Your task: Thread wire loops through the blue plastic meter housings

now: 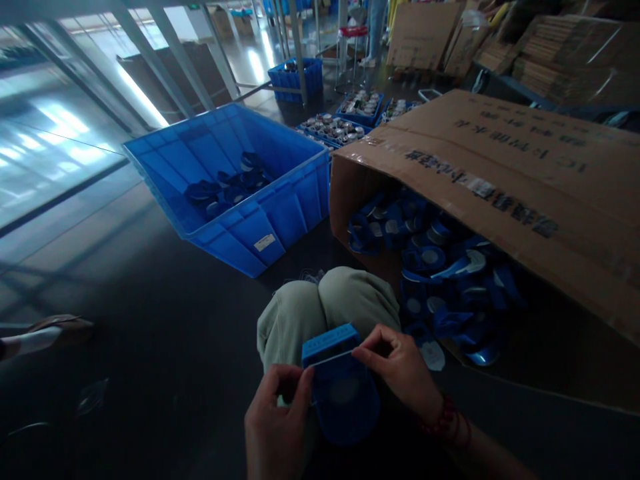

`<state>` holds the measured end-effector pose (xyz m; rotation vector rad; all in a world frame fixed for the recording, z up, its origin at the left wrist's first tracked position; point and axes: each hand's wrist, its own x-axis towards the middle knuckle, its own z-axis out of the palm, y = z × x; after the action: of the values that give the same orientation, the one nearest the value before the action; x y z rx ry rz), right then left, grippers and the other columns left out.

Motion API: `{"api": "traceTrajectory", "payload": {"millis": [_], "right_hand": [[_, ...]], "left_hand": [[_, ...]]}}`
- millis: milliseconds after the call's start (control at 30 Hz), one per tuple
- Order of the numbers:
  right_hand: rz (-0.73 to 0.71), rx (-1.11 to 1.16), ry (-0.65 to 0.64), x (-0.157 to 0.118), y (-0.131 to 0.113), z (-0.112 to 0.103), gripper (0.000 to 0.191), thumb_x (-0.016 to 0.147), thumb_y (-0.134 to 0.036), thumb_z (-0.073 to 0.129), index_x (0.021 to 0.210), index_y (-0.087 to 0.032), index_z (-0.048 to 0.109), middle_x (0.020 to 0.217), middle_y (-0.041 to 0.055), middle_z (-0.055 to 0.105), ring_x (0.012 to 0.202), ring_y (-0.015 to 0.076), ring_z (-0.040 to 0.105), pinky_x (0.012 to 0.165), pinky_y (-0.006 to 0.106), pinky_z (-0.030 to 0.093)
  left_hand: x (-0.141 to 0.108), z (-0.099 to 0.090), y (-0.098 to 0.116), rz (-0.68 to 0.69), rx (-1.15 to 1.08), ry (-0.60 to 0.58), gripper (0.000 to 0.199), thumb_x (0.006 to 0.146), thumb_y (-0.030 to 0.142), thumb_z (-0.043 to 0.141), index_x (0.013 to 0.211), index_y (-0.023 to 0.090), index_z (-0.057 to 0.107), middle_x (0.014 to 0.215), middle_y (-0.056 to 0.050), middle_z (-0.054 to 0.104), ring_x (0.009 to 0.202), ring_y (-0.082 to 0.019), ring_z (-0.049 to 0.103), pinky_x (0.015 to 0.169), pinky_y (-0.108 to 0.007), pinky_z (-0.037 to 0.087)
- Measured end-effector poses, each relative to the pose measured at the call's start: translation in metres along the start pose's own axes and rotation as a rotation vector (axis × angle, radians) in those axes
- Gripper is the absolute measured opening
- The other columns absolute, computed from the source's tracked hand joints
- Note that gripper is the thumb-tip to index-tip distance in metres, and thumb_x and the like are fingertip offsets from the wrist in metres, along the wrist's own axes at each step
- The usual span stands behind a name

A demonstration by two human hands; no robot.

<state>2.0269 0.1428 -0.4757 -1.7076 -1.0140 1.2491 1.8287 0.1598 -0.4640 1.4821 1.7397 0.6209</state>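
A blue plastic housing [347, 407] with a raised, lettered edge and a rounded lower part rests at my lap. Across it runs a thin white strip [333, 358]. My left hand [281, 410] pinches the strip's left end between thumb and fingers, close to the housing's side. At the right end, my right hand [393, 363] has thumb and forefinger closed on the strip. Whether the fingers also press on the housing is hard to make out. The housing's underside is hidden.
A tipped cardboard box [480, 157] on the right holds many similar blue parts [433, 257]. Ahead stands a blue crate [287, 227] with several dark blue pieces [235, 187] inside. Trays of metallic parts [335, 129] lie beyond it. Another person's foot [60, 327] is at left.
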Motion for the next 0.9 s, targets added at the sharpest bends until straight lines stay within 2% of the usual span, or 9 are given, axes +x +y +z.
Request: {"api": "traceTrajectory", "payload": {"millis": [100,267,400,733,800,900], "right_hand": [[-0.039,-0.038,0.085,0.005,0.001,0.007,0.033,0.074,-0.048,0.071,0.067,-0.017,0.06,0.059,-0.001,0.059,0.056,0.0118,0.054,0.052,0.022,0.041],[-0.11,-0.075,0.159,0.01,0.004,0.015,0.031,0.079,-0.045,0.067,0.067,-0.018,0.057,0.057,-0.0024,0.056,0.054,0.0111,0.052,0.051,0.022,0.04],[-0.155,-0.099,0.195,0.012,0.006,0.018,0.032,0.081,-0.046,0.064,0.067,-0.019,0.056,0.057,-0.0028,0.054,0.053,0.0111,0.052,0.051,0.023,0.04],[-0.196,-0.133,0.244,0.015,0.006,0.022,0.029,0.082,-0.044,0.064,0.069,-0.02,0.055,0.058,-0.0038,0.053,0.053,0.0105,0.05,0.052,0.023,0.04],[-0.205,-0.142,0.251,0.016,0.006,0.023,0.026,0.082,-0.044,0.064,0.073,-0.02,0.057,0.059,-0.0039,0.053,0.054,0.0109,0.05,0.053,0.024,0.04],[-0.226,-0.18,0.23,0.018,0.006,0.021,0.02,0.084,-0.041,0.063,0.09,-0.022,0.063,0.065,-0.0033,0.055,0.058,0.0122,0.052,0.057,0.025,0.042]], "left_hand": [[0.0,0.008,0.006,-0.014,-0.029,0.114,0.033,0.08,0.054,0.058,0.068,0.024,0.056,0.059,0.003,0.06,0.057,-0.017,0.056,0.056,-0.026,0.041],[0.001,0.016,0.004,0.004,-0.028,0.181,0.033,0.08,0.052,0.059,0.065,0.022,0.054,0.056,0.004,0.054,0.053,-0.015,0.051,0.055,-0.025,0.039],[0.002,0.02,-0.001,0.067,-0.023,0.182,0.029,0.082,0.047,0.059,0.067,0.022,0.053,0.057,0.005,0.053,0.054,-0.014,0.05,0.056,-0.025,0.039],[0.01,0.024,-0.001,0.099,-0.012,0.203,0.026,0.083,0.043,0.059,0.068,0.023,0.051,0.059,0.005,0.05,0.054,-0.014,0.05,0.056,-0.026,0.041],[0.012,0.024,-0.001,0.083,-0.015,0.205,0.026,0.083,0.043,0.059,0.069,0.023,0.05,0.061,0.004,0.05,0.056,-0.014,0.05,0.057,-0.027,0.042],[0.017,0.025,-0.002,0.046,-0.056,0.201,0.026,0.081,0.046,0.06,0.074,0.022,0.052,0.067,0.002,0.054,0.061,-0.016,0.054,0.059,-0.03,0.044]]}}
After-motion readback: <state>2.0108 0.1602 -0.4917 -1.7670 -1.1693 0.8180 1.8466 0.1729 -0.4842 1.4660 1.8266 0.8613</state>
